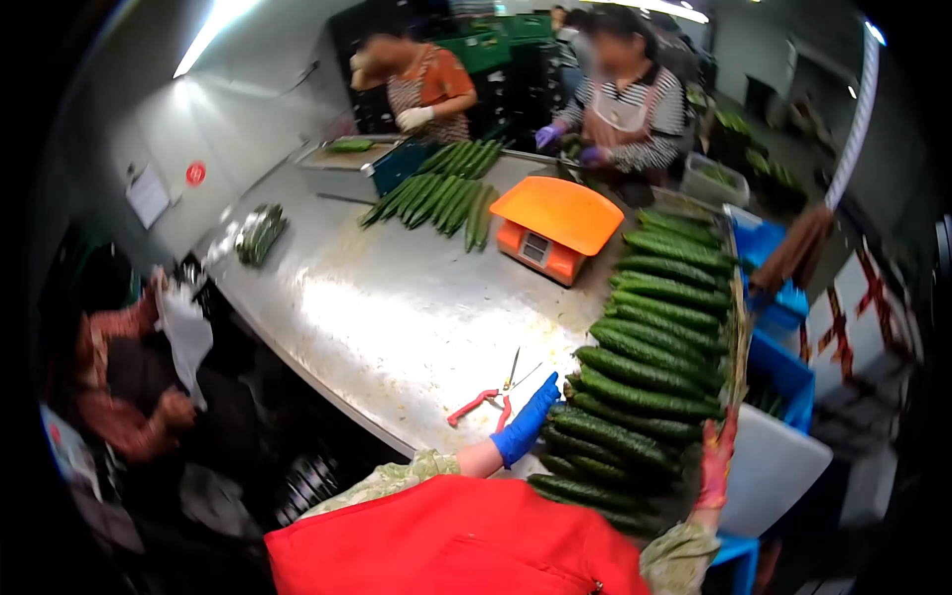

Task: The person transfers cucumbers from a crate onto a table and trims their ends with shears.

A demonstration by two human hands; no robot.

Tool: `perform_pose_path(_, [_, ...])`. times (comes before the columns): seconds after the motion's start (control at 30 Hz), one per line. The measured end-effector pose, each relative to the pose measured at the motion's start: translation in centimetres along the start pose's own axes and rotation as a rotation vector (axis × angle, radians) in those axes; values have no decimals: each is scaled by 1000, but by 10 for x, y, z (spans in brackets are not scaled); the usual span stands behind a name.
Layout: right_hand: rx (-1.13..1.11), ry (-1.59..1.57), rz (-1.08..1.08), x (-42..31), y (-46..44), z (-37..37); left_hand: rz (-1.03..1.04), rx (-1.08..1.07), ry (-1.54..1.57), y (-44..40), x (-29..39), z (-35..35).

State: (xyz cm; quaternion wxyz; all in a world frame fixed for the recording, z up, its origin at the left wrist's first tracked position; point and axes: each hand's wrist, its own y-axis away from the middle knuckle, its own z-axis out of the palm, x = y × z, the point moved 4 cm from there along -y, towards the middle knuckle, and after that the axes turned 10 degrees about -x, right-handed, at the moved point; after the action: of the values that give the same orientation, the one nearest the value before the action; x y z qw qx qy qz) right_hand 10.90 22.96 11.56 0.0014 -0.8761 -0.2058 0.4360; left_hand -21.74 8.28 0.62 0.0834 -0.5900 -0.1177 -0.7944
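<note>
My left hand [528, 422], in a blue glove, is at the left ends of a long row of green cucumbers [650, 375], its fingers together and pointing up along the row. Whether it grips one is too small to tell. At the right ends of the same row is my right hand [717, 461] in a pinkish-red glove, upright along the edge, its fingers partly hidden. Red-handled pliers [481, 405] lie on the metal table [342, 372] just left of my left hand. Beyond the row's upper left stands an orange scale [558, 216].
More cucumbers [436, 198] lie at the far side, beside a dark green box [402, 167]. Wrapped cucumbers [260, 235] are at the left edge. Two people work across the table; another is at the left. Blue crates [783, 372] and a white bin [773, 466] stand right.
</note>
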Motion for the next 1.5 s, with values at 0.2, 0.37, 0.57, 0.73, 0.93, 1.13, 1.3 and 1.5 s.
perform_pose_path(0.2, [-150,114,54,-37,12,7,-36,40,31,-2,-3,9])
perform_pose_path(0.37, [-51,106,42,-37,13,16,-65,-9,-58,1,36,8])
perform_pose_path(0.57, [176,-387,75,-7,10,-7,-69,50,114,-78,54,-15])
perform_pose_path(0.73, [96,-302,122,-17,22,-3,-386,-149,417,-114,81,41])
perform_pose_path(0.93, [81,39,27,-20,17,18,-75,-89,67,-123,58,28])
perform_pose_path(1.13, [199,-193,80,-14,27,-5,-127,81,138,-142,85,8])
perform_pose_path(1.3, [129,-233,124,-4,43,5,-128,11,-575,-231,2,12])
perform_pose_path(1.5, [187,-291,151,-22,57,3,-155,-135,-17,-201,47,16])
